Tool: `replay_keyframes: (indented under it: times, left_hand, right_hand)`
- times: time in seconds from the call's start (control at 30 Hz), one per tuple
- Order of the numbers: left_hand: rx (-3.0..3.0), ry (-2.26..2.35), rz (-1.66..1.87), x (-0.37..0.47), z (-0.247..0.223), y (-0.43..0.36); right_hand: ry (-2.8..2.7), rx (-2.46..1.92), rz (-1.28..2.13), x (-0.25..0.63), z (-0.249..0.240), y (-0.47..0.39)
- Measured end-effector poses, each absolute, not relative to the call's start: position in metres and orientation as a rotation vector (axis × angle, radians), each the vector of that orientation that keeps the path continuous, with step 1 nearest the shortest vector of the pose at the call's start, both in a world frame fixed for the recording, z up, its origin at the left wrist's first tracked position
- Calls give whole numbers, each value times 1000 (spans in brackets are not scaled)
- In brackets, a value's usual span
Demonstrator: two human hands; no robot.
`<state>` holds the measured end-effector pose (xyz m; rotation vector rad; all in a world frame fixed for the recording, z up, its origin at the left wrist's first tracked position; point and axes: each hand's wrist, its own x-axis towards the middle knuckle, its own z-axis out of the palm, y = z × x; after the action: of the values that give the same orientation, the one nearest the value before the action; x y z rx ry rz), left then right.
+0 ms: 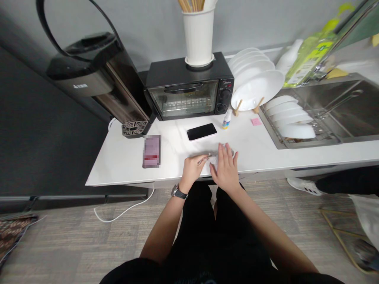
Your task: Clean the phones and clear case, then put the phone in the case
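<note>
Near the counter's front edge, my left hand [194,169] pinches a small thin item [203,159] that is too small to name. My right hand [226,167] lies palm down with fingers spread, over a crumpled whitish piece [213,158] that shows beside its fingers. Beyond the hands, a phone [202,131] with a dark screen lies on the white counter [174,154]. A small white bottle [226,119] with a blue and yellow label stands right of the phone. A pink sticky note [256,122] lies further right.
A toaster oven [189,96] bears a white cup [199,37]. Left are a drink dispenser [118,86] and a purple packet [152,151]. Right are upright plates [257,88], bowls [297,131] on a rack in the sink [352,118], and a green bottle [308,59]. A person's shoe [304,186] shows below.
</note>
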<state>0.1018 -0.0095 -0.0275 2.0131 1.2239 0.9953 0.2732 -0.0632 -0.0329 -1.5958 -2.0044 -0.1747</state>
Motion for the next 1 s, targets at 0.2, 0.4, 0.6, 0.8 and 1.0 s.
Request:
replay_keyframes:
  times: [0.2, 0.4, 0.6, 0.8, 1.0]
  left_hand:
    - [2006, 1281, 995, 100, -29, -6]
    - [1965, 1230, 1014, 103, -30, -5]
    - [1954, 1277, 1003, 102, -34, -3]
    - [1987, 1215, 992, 105, -28, -6]
    - [1993, 1276, 997, 104, -32, -5]
  right_hand:
    - [-2221, -1376, -113, 262, -26, -62]
    - [-1939, -1638, -161, 296, -19, -53]
    - [-2248, -1416, -94, 270, -20, -70]
    - [-1978, -1612, -182, 299, -27, -66]
    - [-2209, -1416, -119, 266, -28, -70]
